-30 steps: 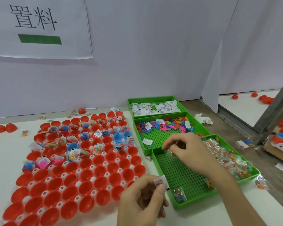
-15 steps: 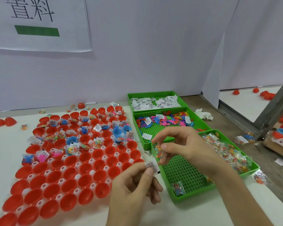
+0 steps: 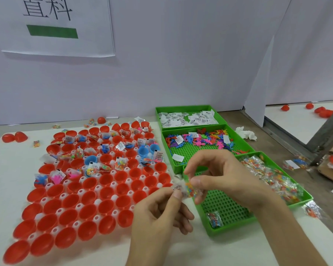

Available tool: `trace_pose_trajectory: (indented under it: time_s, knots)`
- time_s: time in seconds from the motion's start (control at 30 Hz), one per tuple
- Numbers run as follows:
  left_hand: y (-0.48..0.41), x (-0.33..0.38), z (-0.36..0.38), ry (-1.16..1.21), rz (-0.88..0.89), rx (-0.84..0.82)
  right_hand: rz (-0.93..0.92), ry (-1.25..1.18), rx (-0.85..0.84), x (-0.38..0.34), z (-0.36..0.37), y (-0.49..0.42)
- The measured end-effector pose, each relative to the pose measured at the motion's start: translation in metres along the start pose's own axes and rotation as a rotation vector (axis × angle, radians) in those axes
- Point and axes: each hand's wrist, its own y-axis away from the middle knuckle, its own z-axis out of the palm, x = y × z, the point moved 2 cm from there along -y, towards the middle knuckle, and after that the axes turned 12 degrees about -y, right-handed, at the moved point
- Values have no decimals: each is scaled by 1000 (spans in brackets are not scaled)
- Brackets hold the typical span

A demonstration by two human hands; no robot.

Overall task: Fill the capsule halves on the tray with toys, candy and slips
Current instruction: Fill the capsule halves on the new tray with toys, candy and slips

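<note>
- The left hand (image 3: 158, 214) pinches a small white slip (image 3: 177, 188) between thumb and forefinger, its other fingers (image 3: 183, 225) curled under.
- The right hand (image 3: 225, 177) pinches a clear candy packet (image 3: 191, 191) between thumb and forefinger, the rest loosely bent.
- Packet and slip touch, held above the bench (image 3: 0, 169) just right of the tray (image 3: 97, 202).
- The tray's red capsule halves (image 3: 88, 184) hold toys, candy and slips in the far rows.
- Three green bins stand to the right: the slip bin (image 3: 183, 108) farthest, the toy bin (image 3: 188, 152) in the middle, the candy bin (image 3: 225, 208) nearest.
</note>
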Motion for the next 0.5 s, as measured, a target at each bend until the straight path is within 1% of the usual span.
trace_pose_trajectory:
  time_s: [0.1,0.17,0.3,0.4,0.47,0.5]
  knots:
    - [1,1,0,-3,18,-24,27,89,33,2,5,-2]
    - [2,2,0,-4,23,-33,23,104,51,2,7,-2]
    - [4,4,4,-10,39,-62,15,102,23,-1,6,0]
    - [4,3,4,-93,94,-60,12,120,2,-2,4,1]
    - [6,1,3,-138,129,-59,-14,125,50,-3,3,0]
    - [7,0,3,-166,148,-57,-37,117,102,-3,0,-1]
